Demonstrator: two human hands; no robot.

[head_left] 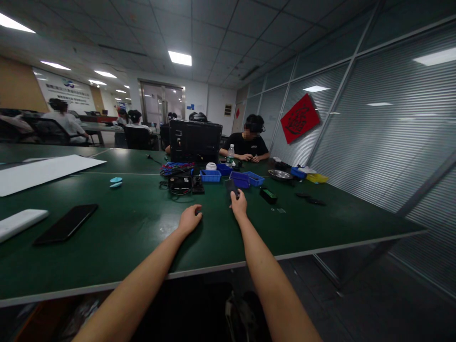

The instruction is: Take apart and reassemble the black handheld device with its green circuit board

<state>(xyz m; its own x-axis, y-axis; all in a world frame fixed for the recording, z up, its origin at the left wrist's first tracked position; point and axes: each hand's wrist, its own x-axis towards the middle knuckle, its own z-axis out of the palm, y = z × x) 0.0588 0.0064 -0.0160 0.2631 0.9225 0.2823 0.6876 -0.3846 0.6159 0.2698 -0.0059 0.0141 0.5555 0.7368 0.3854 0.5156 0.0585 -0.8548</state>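
My right hand (pixel 239 205) grips a dark, flat, rectangular object (pixel 231 187), tilted up from the green table; its exact kind is not clear. My left hand (pixel 190 219) rests low over the tabletop to the left, fingers curled together. A small dark patch shows at its fingertips, too small to name. Just beyond my hands are a blue bin (pixel 211 176) and a darker blue bin (pixel 240 179). A black box with a green face (pixel 268 195) lies to the right of my right hand.
Behind the bins stand a monitor (pixel 195 140) and a water bottle (pixel 231 153). Cables and a black power unit (pixel 180 183) lie left of the bins. A phone (pixel 67 224) is at the left, a metal bowl (pixel 280 175) at the right. Across the table sits a person (pixel 245 142).
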